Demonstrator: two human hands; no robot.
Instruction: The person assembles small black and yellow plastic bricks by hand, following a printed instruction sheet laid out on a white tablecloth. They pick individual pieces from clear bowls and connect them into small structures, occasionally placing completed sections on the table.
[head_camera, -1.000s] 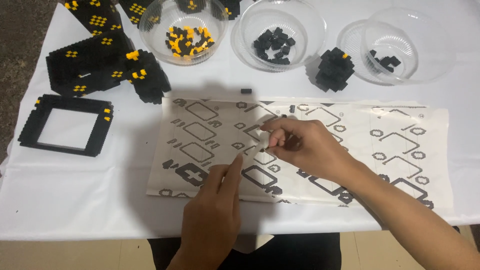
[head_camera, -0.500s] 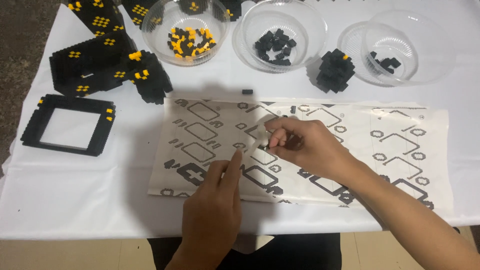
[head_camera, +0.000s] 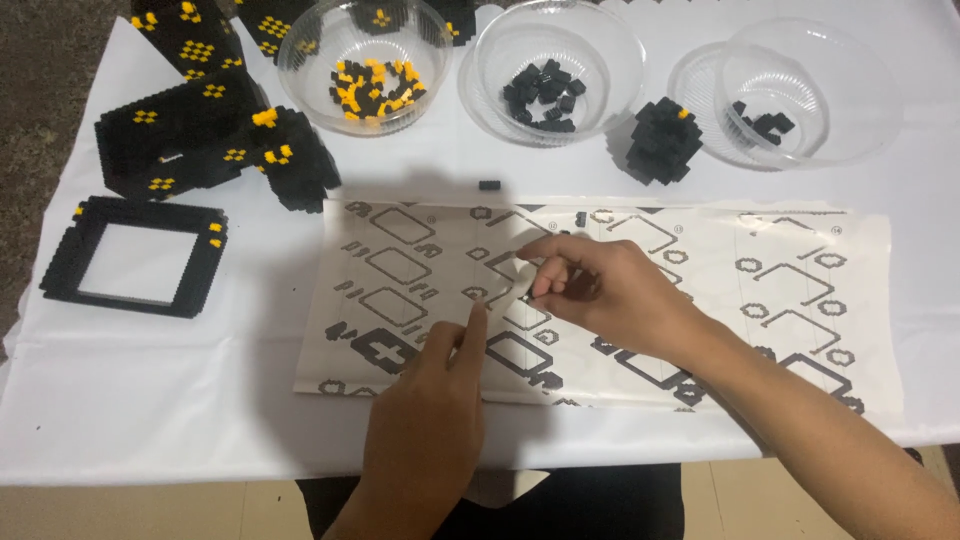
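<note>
A paper instruction sheet printed with black outline diagrams lies flat on the white cloth. My left hand rests on its near edge, index finger stretched out and touching a diagram near the middle; it holds nothing. My right hand hovers over the sheet's centre, its fingers pinched together on small black bricks, which are mostly hidden by the fingers. The two hands are a few centimetres apart.
At the back stand three clear bowls: one with yellow and black bricks, one with black bricks, one nearly bare. A black brick cluster, a black-and-yellow built block, a square black frame and a loose brick lie around.
My left index finger has crept slightly up the sheet. My right hand stays in nearly the same spot, its fingers still pinched.
</note>
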